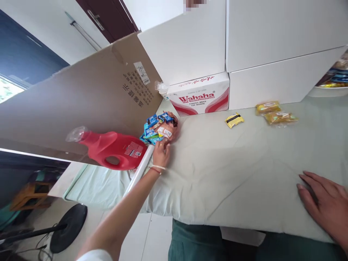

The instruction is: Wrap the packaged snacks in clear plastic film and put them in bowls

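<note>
My left hand [161,154] reaches out to the near edge of a pile of small snack packets [151,129], mostly blue, with pinkish-brown ones at the right. Its fingers touch the pile, but the fingertips blend into it, so their grip is unclear. A red plastic jug [119,146] lies tilted just left of the pile, clear wrap over its neck. Beside the jug and under my left forearm runs a white tube-like bar [141,168]. Far to the right, my right hand [323,203] rests on the tablecloth [231,174], fingers spread and holding nothing.
Behind the pile stand a Wahaha water carton [199,96] and white panels [272,83]. A cardboard sheet [89,94] closes off the left. A yellow packet [234,120] and two wrapped yellow snacks [280,117] lie near the back. A white bowl [330,91] holds packets at the far right.
</note>
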`<action>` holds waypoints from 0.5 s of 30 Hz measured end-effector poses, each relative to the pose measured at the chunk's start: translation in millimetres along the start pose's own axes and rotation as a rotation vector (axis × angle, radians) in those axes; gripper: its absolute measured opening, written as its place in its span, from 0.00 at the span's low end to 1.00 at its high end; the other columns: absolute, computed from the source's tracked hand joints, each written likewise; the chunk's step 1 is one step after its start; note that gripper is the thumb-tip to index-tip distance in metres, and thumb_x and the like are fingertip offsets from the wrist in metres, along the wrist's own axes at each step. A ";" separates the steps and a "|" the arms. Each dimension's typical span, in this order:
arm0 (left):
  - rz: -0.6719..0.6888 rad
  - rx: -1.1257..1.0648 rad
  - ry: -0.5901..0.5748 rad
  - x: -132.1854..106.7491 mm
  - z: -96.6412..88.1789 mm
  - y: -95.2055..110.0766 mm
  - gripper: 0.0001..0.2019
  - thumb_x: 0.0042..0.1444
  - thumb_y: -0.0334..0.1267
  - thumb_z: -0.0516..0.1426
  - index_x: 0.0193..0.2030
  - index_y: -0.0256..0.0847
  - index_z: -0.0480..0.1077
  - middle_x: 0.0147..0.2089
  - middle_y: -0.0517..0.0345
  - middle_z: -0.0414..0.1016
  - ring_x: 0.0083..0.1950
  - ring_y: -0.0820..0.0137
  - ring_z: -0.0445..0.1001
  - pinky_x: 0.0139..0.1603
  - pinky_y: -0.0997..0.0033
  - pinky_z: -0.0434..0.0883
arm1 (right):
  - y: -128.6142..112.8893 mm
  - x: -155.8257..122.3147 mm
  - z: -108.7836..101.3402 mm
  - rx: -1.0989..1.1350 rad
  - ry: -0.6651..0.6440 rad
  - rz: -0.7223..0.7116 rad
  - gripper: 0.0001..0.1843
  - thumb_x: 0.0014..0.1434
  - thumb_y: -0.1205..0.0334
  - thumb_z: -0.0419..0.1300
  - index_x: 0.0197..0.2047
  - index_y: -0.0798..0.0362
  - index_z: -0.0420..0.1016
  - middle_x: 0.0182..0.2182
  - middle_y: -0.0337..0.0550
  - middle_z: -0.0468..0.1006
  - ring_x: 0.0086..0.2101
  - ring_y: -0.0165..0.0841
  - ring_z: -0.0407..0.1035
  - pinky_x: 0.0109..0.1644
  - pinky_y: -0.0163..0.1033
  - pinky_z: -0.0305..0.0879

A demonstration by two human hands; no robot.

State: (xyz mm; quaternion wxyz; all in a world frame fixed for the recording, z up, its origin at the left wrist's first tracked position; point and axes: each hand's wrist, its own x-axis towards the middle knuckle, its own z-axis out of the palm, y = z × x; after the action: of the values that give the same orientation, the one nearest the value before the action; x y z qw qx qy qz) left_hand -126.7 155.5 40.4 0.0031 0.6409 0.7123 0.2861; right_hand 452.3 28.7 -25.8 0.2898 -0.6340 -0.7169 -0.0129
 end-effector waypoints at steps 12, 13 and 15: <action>-0.187 -0.603 0.059 -81.8 -48.7 108.3 0.13 0.61 0.50 0.65 0.40 0.43 0.73 0.35 0.60 0.74 0.35 0.72 0.71 0.39 0.71 0.71 | 0.6 -3.8 0.2 -0.020 -0.037 -0.014 0.24 0.72 0.50 0.50 0.62 0.50 0.76 0.58 0.58 0.79 0.57 0.58 0.72 0.61 0.66 0.70; -0.284 -0.769 0.022 -67.3 -47.1 115.2 0.14 0.60 0.49 0.66 0.38 0.42 0.72 0.32 0.63 0.71 0.31 0.74 0.68 0.35 0.73 0.70 | 0.5 -3.8 0.2 -0.015 -0.036 -0.012 0.24 0.72 0.51 0.50 0.61 0.51 0.77 0.58 0.58 0.79 0.56 0.57 0.72 0.61 0.66 0.70; -0.460 -1.063 -0.036 -30.5 -39.6 122.9 0.14 0.60 0.45 0.67 0.34 0.41 0.69 0.27 0.66 0.66 0.26 0.78 0.62 0.28 0.78 0.65 | -0.3 -3.4 -0.2 0.001 -0.035 -0.010 0.24 0.72 0.51 0.50 0.60 0.52 0.78 0.57 0.59 0.79 0.56 0.57 0.72 0.61 0.65 0.70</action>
State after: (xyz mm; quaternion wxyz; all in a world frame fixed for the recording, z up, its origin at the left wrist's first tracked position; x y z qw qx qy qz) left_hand -23.9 113.4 113.1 0.3987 0.3848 0.5914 0.5858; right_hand 452.2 25.5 -27.1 0.2774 -0.6302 -0.7251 -0.0032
